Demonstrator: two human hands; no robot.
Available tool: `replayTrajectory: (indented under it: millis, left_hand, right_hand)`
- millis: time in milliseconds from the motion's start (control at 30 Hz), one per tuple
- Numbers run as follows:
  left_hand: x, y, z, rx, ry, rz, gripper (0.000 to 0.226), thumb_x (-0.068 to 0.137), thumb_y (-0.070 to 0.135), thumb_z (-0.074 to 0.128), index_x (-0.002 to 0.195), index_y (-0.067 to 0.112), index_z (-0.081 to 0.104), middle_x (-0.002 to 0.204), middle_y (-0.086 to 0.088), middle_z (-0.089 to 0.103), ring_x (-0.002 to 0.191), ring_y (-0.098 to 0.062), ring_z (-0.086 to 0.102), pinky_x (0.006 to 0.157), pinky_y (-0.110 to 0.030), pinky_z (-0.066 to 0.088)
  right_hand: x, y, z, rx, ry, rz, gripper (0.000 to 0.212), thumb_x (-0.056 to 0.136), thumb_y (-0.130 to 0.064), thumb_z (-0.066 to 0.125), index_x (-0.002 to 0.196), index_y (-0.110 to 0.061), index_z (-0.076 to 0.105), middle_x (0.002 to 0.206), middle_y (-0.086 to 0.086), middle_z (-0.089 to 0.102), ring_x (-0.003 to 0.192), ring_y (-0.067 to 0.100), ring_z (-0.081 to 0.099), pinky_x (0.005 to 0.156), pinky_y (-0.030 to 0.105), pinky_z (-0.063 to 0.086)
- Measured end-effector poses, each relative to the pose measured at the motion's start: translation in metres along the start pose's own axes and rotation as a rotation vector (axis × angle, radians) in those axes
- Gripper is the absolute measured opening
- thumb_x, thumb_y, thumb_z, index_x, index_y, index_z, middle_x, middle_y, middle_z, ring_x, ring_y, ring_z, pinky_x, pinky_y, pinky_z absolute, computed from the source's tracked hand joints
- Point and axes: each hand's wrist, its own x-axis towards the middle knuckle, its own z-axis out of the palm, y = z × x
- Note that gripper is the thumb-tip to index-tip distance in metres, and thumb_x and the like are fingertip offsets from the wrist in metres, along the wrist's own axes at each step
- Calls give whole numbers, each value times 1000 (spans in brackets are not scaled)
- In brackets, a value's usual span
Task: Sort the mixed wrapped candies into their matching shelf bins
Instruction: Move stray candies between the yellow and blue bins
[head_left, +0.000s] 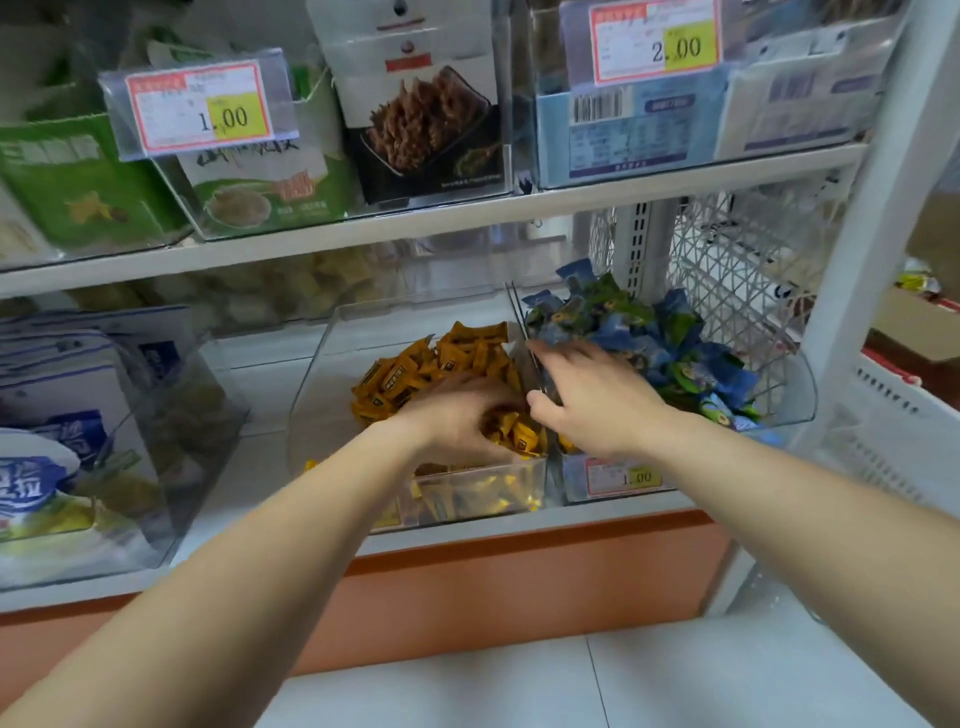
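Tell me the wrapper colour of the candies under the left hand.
The candies are yellow-orange; head view shows it.

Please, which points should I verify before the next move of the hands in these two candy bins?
1. Left hand is inside the left bin, curled over yellow candies: ok.
2. Left hand truly grips candies: cannot tell.
3. Right hand lies open on the blue and green candies: ok.
4. Divider stands between both bins: ok.
5. No blue candy among the yellow ones: cannot tell, the hands hide part.
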Motion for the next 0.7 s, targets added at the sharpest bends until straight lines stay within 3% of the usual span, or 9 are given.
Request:
replayTrajectory:
  millis: [133, 233, 333, 400, 467, 567, 633, 700]
  left_hand:
    - [2, -26, -9, 119, -1, -73, 74, 61, 82, 44, 128, 51, 52, 141, 14, 50, 131, -21, 38, 100, -40, 37]
    - [0, -50, -19, 149, 23, -191, 57, 76, 73, 54, 128, 49, 56, 139, 10, 55, 127, -21, 47, 93, -36, 41]
    - [-8, -64, -31, 105, -81, -324, 53, 84, 73, 52, 129, 45, 58, 133, 8, 60, 117, -23, 56, 89, -34, 45]
    - [-10, -58, -36, 197, -88, -325, 48, 88, 71, 49, 123, 41, 62, 124, 6, 64, 108, -23, 59, 87, -36, 49]
    - [-7, -40, -34, 263, 41, -244, 34, 91, 58, 52, 111, 34, 66, 112, 2, 67, 96, -22, 61, 80, -36, 52]
    - [1, 0, -15, -33, 140, -83, 30, 92, 44, 60, 117, 28, 64, 110, 5, 67, 93, -14, 61, 76, -31, 53]
    - [7, 19, -2, -262, 84, -60, 33, 89, 43, 66, 117, 27, 63, 100, 13, 62, 87, -8, 58, 68, -20, 46]
    - [13, 25, 7, -370, -8, -83, 28, 85, 40, 71, 111, 32, 61, 96, 17, 60, 88, -11, 58, 65, -17, 42]
  right_hand:
    - [1, 3, 2, 7, -16, -5, 65, 97, -54, 35, 154, -26, 20, 151, 5, 43, 142, 26, 31, 111, 48, 31]
    - [0, 4, 3, 7, -27, -5, 66, 97, -56, 33, 154, -28, 17, 152, 5, 42, 142, 26, 30, 112, 49, 28]
    - [0, 5, 2, 26, -36, -11, 67, 96, -57, 33, 155, -29, 15, 154, 4, 40, 143, 26, 29, 113, 49, 27]
    - [0, 6, 3, 28, -36, -13, 68, 96, -59, 32, 155, -29, 15, 155, 4, 39, 143, 26, 29, 113, 49, 27]
    - [-1, 6, 3, 26, -38, -13, 68, 96, -60, 32, 154, -30, 14, 154, 4, 39, 142, 27, 29, 113, 49, 27]
    - [-2, 5, 4, 28, -29, -7, 68, 96, -60, 32, 155, -30, 14, 155, 4, 39, 143, 27, 29, 113, 50, 26]
    - [-2, 5, 4, 30, -29, -3, 69, 97, -59, 33, 155, -30, 13, 156, 4, 38, 144, 26, 27, 114, 49, 25]
    - [-2, 5, 4, 30, -36, -2, 69, 97, -58, 33, 156, -30, 12, 157, 4, 36, 144, 26, 26, 114, 48, 24]
